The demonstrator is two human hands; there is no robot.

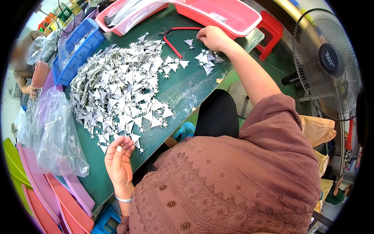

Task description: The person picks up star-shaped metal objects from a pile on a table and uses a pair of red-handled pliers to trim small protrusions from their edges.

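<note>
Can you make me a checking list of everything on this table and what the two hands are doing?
Surface: green table under clear plastic sheet.
Job's things: big pile of silver triangle pieces; small pile by the right hand.
Clutter: red-handled pliers, pink tray, blue basket, clear bag.
Hands: left hand palm up, fingers curled, at the big pile's near edge; right fingertips on the table.
Cables: nothing seen.
Surroundings: fan, red stool, another person at far left.
</note>
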